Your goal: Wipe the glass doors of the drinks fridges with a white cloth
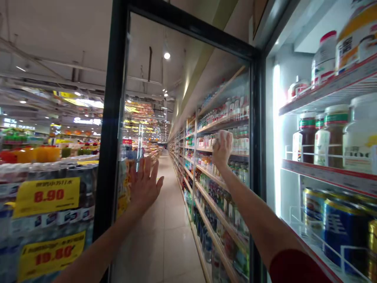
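Observation:
A glass door (pixel 176 196) with a black frame (pixel 112 118) stands swung out in front of me. My left hand (pixel 145 181) is raised at the left part of the pane, palm forward and fingers spread, holding nothing that I can see. Higher up and to the right, my right hand (pixel 223 148) is at the glass with its fingers bent together. Something pale seems to be bunched under those fingers, but blur hides what it is. A dark red sleeve (pixel 297 267) shows on the right arm.
To the right is the lit cooler, its wire shelves (pixel 326 173) carrying bottles (pixel 332 129) and blue cans (pixel 341 228). Stacked drink packs with yellow price signs (pixel 47 196) stand at left. Through the glass appear an aisle floor (pixel 171 220) and long drink shelves (pixel 212 188).

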Available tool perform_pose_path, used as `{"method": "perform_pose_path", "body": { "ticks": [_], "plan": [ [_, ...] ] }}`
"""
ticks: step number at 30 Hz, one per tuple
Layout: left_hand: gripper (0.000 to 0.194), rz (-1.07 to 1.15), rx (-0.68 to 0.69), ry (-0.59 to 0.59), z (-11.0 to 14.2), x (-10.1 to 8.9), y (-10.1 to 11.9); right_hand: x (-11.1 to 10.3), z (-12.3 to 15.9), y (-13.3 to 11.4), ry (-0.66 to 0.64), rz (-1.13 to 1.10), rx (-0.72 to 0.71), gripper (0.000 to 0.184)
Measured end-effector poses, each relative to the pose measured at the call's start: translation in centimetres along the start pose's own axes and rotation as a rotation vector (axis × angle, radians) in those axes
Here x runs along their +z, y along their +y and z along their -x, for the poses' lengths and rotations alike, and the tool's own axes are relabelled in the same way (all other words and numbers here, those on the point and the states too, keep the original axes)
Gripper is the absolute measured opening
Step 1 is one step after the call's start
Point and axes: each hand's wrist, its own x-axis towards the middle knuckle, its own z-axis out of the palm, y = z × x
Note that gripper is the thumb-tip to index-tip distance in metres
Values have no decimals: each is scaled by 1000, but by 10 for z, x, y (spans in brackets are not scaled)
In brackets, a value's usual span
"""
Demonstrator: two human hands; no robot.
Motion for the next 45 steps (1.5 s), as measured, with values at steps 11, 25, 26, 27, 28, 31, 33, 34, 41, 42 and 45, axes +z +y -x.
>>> {"method": "perform_pose_path", "body": {
  "ticks": [11,25,26,27,28,31,33,34,41,42,45],
  "plan": [
    [52,83,-80,13,-32,-18,-21,6,-22,-14,7,65,72,52],
    [53,21,-55,45,-32,-16,-27,9,-10,-45,-78,2,-9,53],
    [53,30,-40,62,-34,-16,-25,12,2,-62,-148,-57,-136,53],
    [54,54,-6,70,-37,-15,-21,16,18,-82,-214,-121,-258,54],
    [55,98,47,77,-40,-14,-16,19,35,-102,-270,-180,-327,54],
    [58,250,207,76,-54,-6,10,23,71,-143,-342,-383,-319,53],
    [59,277,227,65,-62,3,25,19,74,-143,-333,-492,-236,52],
    [59,260,218,58,-66,7,28,16,70,-135,-319,-498,-204,52],
    [49,121,146,33,-126,-13,-22,-3,44,-44,-298,48,-282,50],
    [50,97,69,56,-135,-19,-29,-5,46,-40,-302,78,-304,50],
    [48,75,52,-3,-128,-28,-31,-7,50,-37,-294,111,-317,49]
  ]
}}
